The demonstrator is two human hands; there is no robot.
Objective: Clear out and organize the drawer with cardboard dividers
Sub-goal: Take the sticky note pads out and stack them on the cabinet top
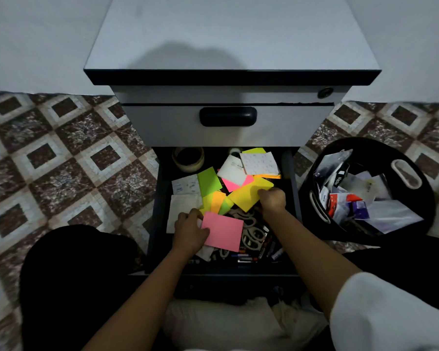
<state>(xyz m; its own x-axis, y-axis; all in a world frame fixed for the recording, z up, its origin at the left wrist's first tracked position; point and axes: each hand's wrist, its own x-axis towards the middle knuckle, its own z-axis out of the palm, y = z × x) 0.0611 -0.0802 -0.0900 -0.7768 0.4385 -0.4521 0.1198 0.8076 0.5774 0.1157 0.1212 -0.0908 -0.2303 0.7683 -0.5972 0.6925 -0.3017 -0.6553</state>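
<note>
Burying scissors (251,236), notes (209,181) fill drawer (296,193); basket (365,144) alongside.

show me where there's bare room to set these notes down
Bare: the cabinet top; the tiled floor left of the drawer; a small dark gap at the drawer's back between the tape roll and white notes. Crowded: the drawer's middle and front, and the basket on the right.

Open drawer (151,224) juts out near side of cabinet (228,34), below closed drawer (228,127). Inside: tape roll (188,159) far left; paper notes (243,196) heaped across middle; scissors (251,236) and pens (246,258) near right, partly under heap. Left hand (189,230) grips paper notes near left, right hand (273,200) at right. Basket (365,145) on floor right of drawer, packets (352,198) in it.
</note>
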